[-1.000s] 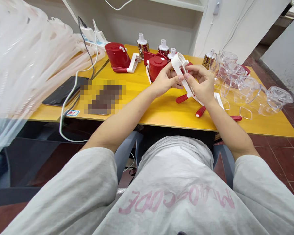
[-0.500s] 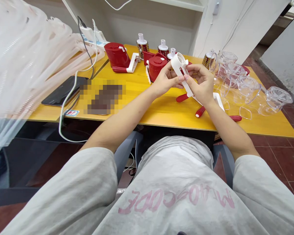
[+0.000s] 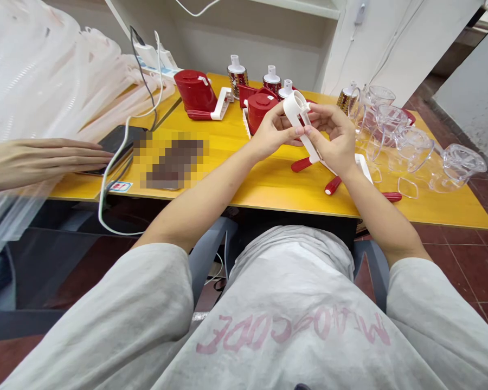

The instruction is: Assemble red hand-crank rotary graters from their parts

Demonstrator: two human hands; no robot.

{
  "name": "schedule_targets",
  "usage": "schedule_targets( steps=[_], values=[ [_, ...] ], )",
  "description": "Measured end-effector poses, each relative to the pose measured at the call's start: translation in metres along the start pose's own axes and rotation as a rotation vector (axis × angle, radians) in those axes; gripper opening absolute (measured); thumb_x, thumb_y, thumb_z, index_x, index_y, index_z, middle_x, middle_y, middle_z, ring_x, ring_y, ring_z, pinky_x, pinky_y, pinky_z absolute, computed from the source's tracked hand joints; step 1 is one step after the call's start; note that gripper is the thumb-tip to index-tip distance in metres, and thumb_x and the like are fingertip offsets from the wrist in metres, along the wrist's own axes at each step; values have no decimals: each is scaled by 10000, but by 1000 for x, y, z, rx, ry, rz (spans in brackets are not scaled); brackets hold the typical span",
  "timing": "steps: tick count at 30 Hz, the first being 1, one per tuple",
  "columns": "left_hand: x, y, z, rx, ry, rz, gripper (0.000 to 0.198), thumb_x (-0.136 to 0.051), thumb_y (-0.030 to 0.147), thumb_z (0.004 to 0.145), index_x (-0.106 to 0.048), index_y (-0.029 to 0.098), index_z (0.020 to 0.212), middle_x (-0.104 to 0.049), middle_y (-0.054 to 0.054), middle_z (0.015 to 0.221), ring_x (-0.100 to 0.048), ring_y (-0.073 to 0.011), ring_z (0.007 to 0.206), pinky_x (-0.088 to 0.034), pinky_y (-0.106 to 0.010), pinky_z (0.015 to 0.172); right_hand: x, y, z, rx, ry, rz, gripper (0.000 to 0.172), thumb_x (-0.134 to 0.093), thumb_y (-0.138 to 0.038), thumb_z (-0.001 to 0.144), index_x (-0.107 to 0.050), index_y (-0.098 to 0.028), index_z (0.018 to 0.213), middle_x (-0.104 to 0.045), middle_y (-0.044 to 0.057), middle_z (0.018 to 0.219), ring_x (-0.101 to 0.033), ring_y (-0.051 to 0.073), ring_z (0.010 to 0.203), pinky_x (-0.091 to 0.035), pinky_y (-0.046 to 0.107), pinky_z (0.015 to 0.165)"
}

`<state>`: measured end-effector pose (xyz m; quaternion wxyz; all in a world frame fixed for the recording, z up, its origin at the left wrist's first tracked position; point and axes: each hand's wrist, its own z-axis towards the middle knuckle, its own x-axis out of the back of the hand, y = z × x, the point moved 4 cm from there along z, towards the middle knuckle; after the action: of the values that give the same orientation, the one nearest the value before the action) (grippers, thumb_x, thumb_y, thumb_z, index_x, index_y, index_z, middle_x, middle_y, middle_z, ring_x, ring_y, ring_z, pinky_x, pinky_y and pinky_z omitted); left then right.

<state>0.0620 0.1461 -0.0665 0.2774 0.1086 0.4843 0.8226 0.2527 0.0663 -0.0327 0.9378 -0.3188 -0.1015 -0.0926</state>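
Presently both my hands work on one white plastic crank arm [image 3: 293, 115], raised over the yellow tabletop [image 3: 264, 189], its ring end up and leaning to my left. Left hand [image 3: 273, 132]: pinching the arm, thumb on the near face, fingers curled behind. Right hand [image 3: 334, 136]: thumb and forefinger pinching the slotted side near the ring. Fingertips behind are hidden; grip force cannot be told.

Technique, my judgement: use the left pinch as anchor and leave fine adjustment to the right. Press square to the arm; sideways force might slip or flex the plastic. Ring and slot facing me help alignment by eye.

Clearances: red grip [image 3: 301, 164] sits at the arm's lower end; cannot tell whether they join. A second red grip [image 3: 333, 185] lies near my right wrist, so a raised forearm is sensible. Red grater housing [image 3: 261, 112] stands just beyond my left hand; small movements seem safest.
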Motion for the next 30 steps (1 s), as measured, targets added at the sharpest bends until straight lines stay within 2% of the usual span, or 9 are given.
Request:
schedule_targets(
  steps=[3,6,10,15,22,26,30],
  values=[
    [1,0,0,-6,23,-17,1066,-1242,836,637,-812,318,1464,-945,-85,1363,-957,-420,1323,-855,-483,1010,0,7,2,-34,-24,31,760,-895,-942,1053,-832,-328,1496,-857,71,1305,-898,307,1322,-798,524,1170],
    [0,1,0,2,27,-35,1065,-1277,793,574,-819,306,1404,-947,-74,1323,-969,-387,1252,-852,-445,971,-1,7,3,-50,-23,51,762,-925,-942,1027,-822,-324,1462,-857,68,1272,-895,295,1312,-803,498,1157],
    [-2,4,-1,24,27,-46,1060,-1303,730,550,-816,292,1384,-939,-76,1298,-964,-370,1222,-844,-480,1028,-3,1,1,-91,7,62,781,-956,-951,989,-812,-310,1409,-862,68,1230,-900,296,1279,-811,496,1150],
    [-5,7,-3,30,56,-33,1080,-1314,692,540,-819,261,1397,-894,-82,1221,-946,-418,1266,-826,-572,1069,-6,-4,0,-81,47,69,762,-952,-951,991,-790,-302,1357,-848,58,1173,-901,275,1164,-813,471,1065],
    [-9,13,-6,-29,98,42,990,-1284,779,560,-830,271,1277,-858,-42,1107,-939,-406,1275,-844,-517,1001,-8,-15,-2,-66,54,-14,732,-809,-987,1085,-738,-305,1341,-827,71,1160,-877,277,1140,-785,471,999],
    [-12,14,-7,-2,73,38,997,-1263,815,585,-830,278,1305,-858,-39,1093,-962,-405,1203,-855,-506,934,-9,-27,-2,-46,71,-46,695,-729,-983,1138,-748,-309,1309,-831,67,1156,-843,244,1069,-765,463,1005],
    [-15,12,-8,16,43,28,1009,-1247,831,608,-826,290,1349,-858,-28,1066,-974,-411,1146,-863,-528,901,-7,-23,0,4,119,-101,722,-633,-979,1188,-802,-282,1267,-803,63,1160,-858,256,1120,-755,466,1028]
  ],
)
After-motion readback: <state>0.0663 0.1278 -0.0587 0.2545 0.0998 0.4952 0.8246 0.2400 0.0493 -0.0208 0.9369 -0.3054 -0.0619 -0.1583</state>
